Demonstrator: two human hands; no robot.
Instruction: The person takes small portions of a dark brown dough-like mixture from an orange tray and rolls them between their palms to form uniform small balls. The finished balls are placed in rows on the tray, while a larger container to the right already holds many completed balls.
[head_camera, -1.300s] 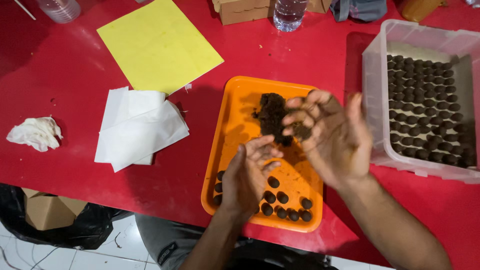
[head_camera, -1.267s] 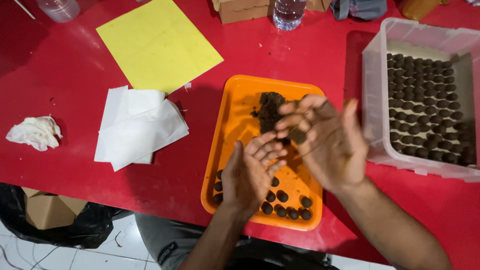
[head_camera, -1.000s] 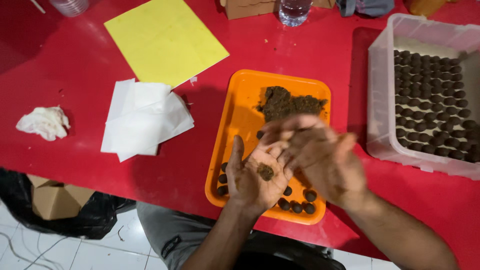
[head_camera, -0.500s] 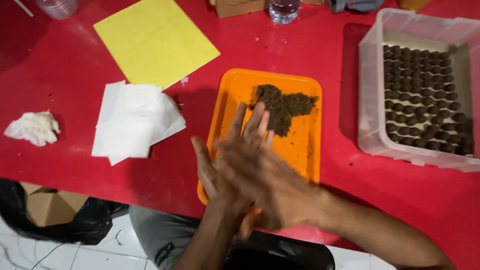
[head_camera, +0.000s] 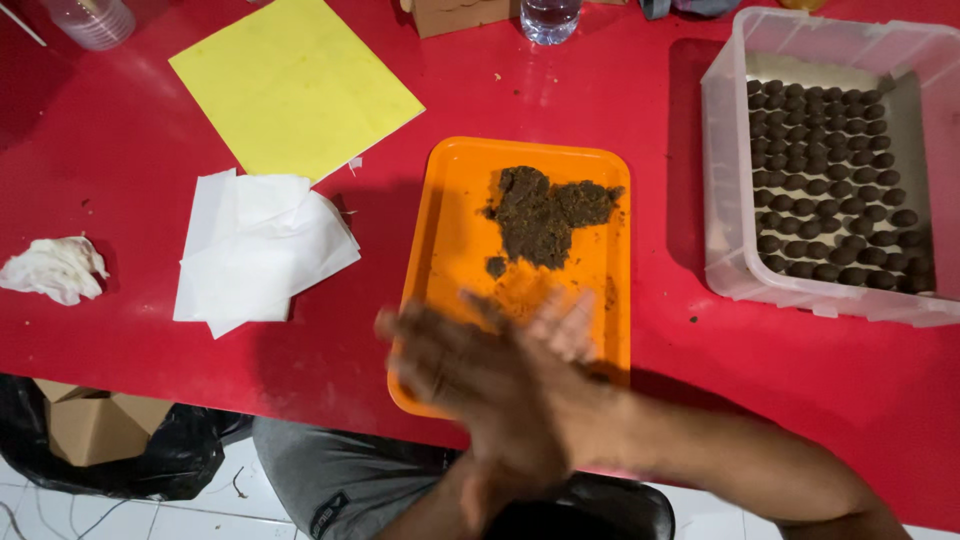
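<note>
Presently, flat fingers (head_camera: 440, 345) over orange tray (head_camera: 455, 230)

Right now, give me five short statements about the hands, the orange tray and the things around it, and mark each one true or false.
1. The right hand lies pressed over the left hand, palms together above the near end of the orange tray. True.
2. The brown mixture sits at the far end of the tray. True.
3. The clear plastic box holds nothing. False: it holds rows of dark balls.
4. The yellow sheet lies right of the tray. False: it lies far left of it.
5. White paper lies on the red table left of the tray. True.
</note>
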